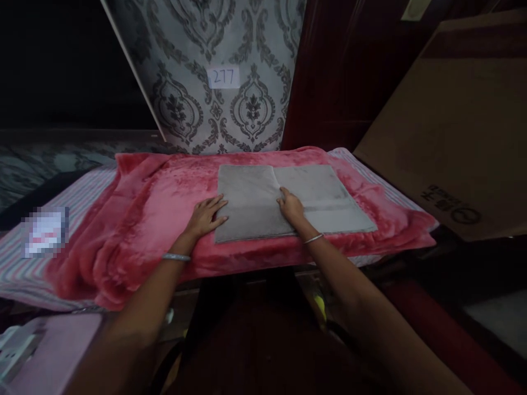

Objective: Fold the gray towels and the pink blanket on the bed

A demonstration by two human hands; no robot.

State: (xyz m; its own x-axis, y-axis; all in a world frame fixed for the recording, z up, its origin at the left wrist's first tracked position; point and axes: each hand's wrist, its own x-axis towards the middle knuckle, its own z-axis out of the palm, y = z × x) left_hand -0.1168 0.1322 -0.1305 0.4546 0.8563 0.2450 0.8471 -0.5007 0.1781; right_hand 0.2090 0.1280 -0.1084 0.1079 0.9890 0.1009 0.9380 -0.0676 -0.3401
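Observation:
A grey, soft-looking cloth (pixel 247 186) lies spread in a rectangle on a pink plush blanket (pixel 168 192), with crease lines across its middle. My left hand (pixel 205 215) rests flat at the cloth's left edge, fingers apart, partly on the blanket. Near the cloth's centre, my right hand (pixel 291 208) has its fingers curled in, thumb and index finger together at the crease. A short ridge in the fabric runs away from those fingertips. Whatever lies under the curled fingers is hidden.
Beneath the blanket, a striped cloth (pixel 88 192) covers the table. A large cardboard box (pixel 453 126) leans at the right. Behind stands a patterned wall with a paper marked 277 (pixel 223 77); a dark screen (pixel 69 71) is at the left. A blurred-out packet (pixel 45 231) lies on the stripes.

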